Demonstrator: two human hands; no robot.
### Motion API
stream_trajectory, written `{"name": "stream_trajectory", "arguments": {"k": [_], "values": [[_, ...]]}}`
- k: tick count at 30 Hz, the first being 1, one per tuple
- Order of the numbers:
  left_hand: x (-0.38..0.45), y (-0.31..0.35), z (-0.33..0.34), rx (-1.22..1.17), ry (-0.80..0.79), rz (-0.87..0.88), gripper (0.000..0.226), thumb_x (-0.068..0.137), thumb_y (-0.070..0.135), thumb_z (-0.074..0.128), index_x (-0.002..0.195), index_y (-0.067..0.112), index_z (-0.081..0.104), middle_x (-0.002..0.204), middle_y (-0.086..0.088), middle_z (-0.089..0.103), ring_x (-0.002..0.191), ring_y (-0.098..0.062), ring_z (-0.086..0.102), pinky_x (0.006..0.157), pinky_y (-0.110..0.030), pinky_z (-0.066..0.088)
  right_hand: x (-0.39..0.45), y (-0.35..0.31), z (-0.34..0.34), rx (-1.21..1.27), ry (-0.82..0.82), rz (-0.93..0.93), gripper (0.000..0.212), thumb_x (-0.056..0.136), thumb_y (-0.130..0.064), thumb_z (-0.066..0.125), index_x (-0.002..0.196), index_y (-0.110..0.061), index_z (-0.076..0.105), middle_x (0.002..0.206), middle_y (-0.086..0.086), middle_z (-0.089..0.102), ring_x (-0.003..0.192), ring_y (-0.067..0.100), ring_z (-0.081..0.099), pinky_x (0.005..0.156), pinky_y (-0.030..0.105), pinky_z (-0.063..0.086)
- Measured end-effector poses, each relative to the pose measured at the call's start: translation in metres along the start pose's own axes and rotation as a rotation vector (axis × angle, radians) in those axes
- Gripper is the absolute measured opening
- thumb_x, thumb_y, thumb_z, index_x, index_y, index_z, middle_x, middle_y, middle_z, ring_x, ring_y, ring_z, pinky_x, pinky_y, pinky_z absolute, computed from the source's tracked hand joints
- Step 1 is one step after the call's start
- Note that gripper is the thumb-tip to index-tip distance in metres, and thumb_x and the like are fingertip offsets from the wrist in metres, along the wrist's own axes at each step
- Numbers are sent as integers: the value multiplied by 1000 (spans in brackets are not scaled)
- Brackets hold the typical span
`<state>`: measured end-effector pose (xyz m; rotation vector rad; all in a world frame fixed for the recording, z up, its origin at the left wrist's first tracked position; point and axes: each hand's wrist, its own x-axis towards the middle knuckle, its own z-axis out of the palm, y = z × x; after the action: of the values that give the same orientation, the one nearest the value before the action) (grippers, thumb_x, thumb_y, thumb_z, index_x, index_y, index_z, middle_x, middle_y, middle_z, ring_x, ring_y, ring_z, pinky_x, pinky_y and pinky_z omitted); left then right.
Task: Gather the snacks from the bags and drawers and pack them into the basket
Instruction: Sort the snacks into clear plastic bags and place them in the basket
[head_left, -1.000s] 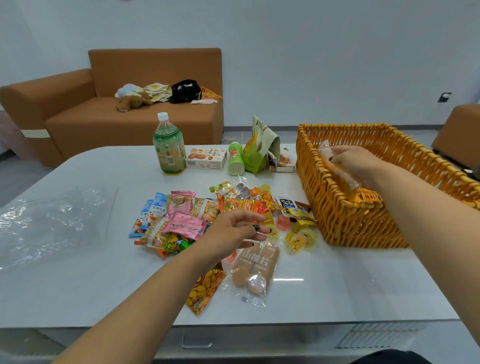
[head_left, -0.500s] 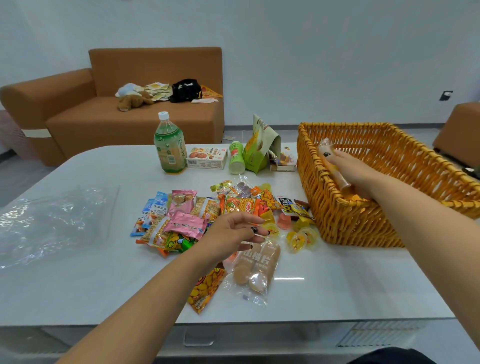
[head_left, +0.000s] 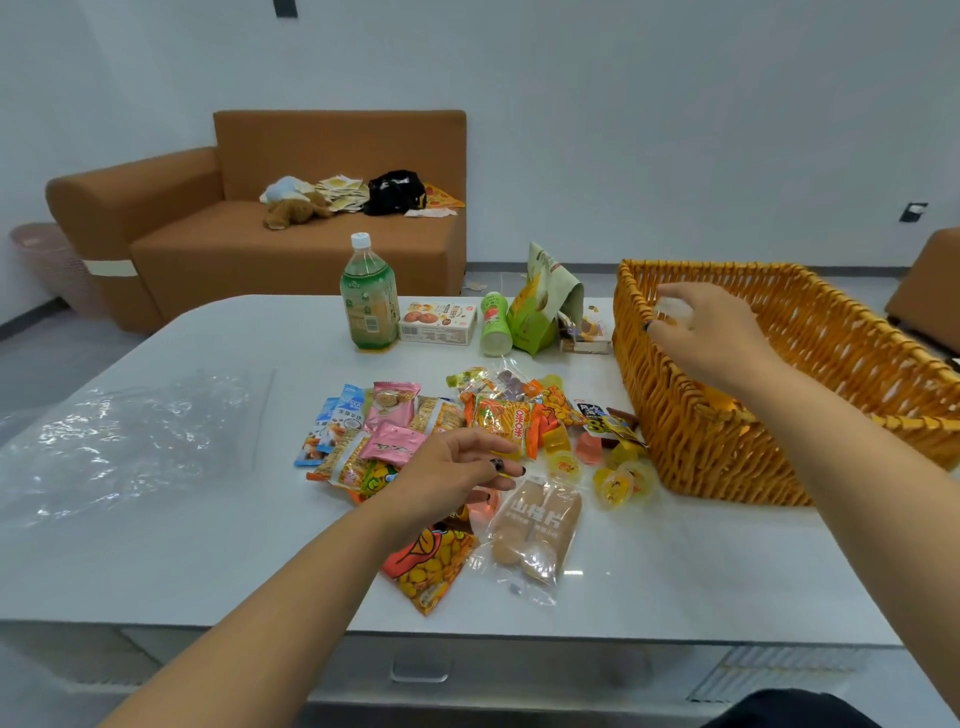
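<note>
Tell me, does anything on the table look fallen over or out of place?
Yes: the green tube can leans tilted against the green pouch, not upright. The loose snacks lie in a jumbled, overlapping pile beside the basket.

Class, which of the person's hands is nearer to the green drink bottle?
Left. The left hand hovers over the snack pile in front of the green drink bottle; the right hand is over the basket.

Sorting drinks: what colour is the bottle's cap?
White, on the green bottle; head view.

Brown sofa (head_left: 291, 244), plush toy (head_left: 293, 210), pink bin (head_left: 49, 260)
</note>
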<state>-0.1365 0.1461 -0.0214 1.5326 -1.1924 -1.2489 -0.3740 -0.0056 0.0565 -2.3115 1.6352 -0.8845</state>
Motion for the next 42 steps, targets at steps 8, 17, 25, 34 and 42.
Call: {"name": "stream_trajectory", "arguments": {"k": [8, 17, 25, 34, 42], "values": [[-18, -11, -17, -1, 39, -13, 28, 95, -4, 49, 111, 11, 66, 99, -5, 76, 94, -19, 72, 89, -34, 57, -7, 17, -17, 198, 303, 161, 36, 96, -9, 45, 129, -12, 59, 131, 8, 59, 123, 24, 52, 106, 39, 40], [-11, -7, -4, -8, 26, -28, 27, 96, -3, 50, 112, 11, 66, 101, -6, 75, 97, -22, 71, 91, -38, 55, 6, 48, -19, 474, -249, 634, 79, 82, -46, 70, 147, -21, 33, 154, 12, 31, 133, 42, 38, 102, 58, 39], [22, 30, 44, 28, -29, 81, 31, 94, -4, 50, 117, 15, 62, 107, -3, 73, 91, -12, 71, 80, -28, 55, 14, 60, -12, 360, -347, 611, 54, 82, -23, 71, 132, -13, 50, 135, 13, 47, 110, 32, 52, 86, 48, 51], [113, 125, 148, 5, 20, 259, 50, 90, 1, 58, 137, 12, 49, 125, -6, 57, 102, -18, 62, 96, -45, 53, 13, 74, -11, 297, -323, 466, 49, 82, -10, 69, 128, -11, 51, 97, 12, 65, 79, 24, 68, 61, 34, 54], [171, 157, 183, 425, 22, 165, 14, 98, 21, 55, 97, 9, 50, 75, 1, 39, 65, -9, 38, 63, -24, 39, 14, 73, 2, -21, -312, 291, 37, 78, -17, 67, 112, -12, 52, 80, 5, 55, 67, 19, 54, 47, 26, 39]]}}
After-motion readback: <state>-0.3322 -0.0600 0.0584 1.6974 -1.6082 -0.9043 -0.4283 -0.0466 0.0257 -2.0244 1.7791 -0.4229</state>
